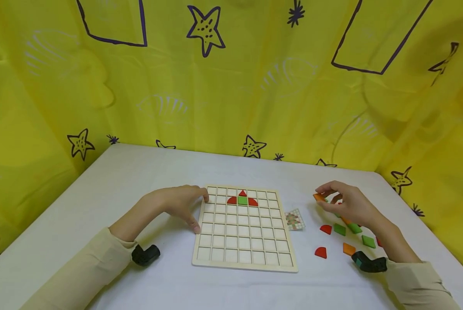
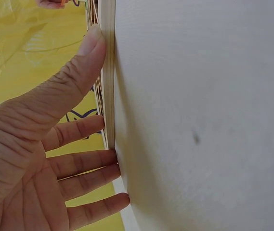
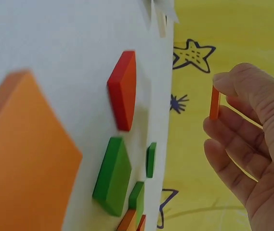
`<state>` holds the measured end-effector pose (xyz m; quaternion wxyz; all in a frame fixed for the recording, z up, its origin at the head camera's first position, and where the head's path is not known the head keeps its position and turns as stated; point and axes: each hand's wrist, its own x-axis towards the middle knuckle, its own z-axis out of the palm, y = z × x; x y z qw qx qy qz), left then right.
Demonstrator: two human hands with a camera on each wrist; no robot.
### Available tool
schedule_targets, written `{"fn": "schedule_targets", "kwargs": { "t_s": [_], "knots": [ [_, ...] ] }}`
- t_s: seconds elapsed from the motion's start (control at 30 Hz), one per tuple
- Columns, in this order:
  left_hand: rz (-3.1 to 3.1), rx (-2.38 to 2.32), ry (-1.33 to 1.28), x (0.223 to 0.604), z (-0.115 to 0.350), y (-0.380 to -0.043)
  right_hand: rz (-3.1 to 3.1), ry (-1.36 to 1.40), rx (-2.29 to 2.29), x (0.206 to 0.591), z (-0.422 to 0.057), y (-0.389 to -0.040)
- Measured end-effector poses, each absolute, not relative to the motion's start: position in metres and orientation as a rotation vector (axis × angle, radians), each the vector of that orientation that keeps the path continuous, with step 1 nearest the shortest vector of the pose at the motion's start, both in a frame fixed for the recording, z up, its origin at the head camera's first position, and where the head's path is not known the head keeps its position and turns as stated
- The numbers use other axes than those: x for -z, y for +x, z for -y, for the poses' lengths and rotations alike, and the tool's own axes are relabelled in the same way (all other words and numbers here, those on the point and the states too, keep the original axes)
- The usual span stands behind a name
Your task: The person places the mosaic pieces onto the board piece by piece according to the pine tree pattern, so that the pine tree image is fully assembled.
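A wooden grid board (image 1: 237, 263) lies flat on the table. Near its far edge sit a red triangle (image 1: 242, 193), a green square (image 1: 242, 200) and two red quarter-circle tiles (image 1: 232, 200), one on each side of the square. My left hand (image 1: 177, 202) rests along the board's left side. In the left wrist view its thumb (image 2: 92, 43) lies against the board's edge, with the other fingers stretched out. On the right, my right hand (image 1: 345, 202) pinches an orange tile (image 3: 215, 103) between thumb and fingers, above the loose tiles.
A small printed pattern card (image 1: 294, 220) lies beside the board's right edge, partly under it. Right of it are scattered several tiles, among them a red one (image 1: 321, 252), a green one (image 1: 368, 241) and an orange one (image 1: 348, 248). A yellow curtain (image 1: 231, 94) surrounds the white table (image 1: 158, 284).
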<state>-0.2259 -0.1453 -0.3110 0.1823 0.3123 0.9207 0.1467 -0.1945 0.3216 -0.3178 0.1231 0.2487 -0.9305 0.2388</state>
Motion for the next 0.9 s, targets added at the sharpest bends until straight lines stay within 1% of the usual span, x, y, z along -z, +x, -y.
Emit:
{"fn": "schedule_targets", "kwargs": {
  "t_s": [0.47, 0.9],
  "knots": [
    [-2.594, -0.441, 0.867, 0.312, 0.145, -0.224, 2.668, 0.856, -0.733, 0.309, -0.289, -0.196],
    [-2.595, -0.423, 0.892, 0.312, 0.144, -0.226, 2.692, 0.999, -0.798, 0.307, -0.254, -0.205]
  ]
}}
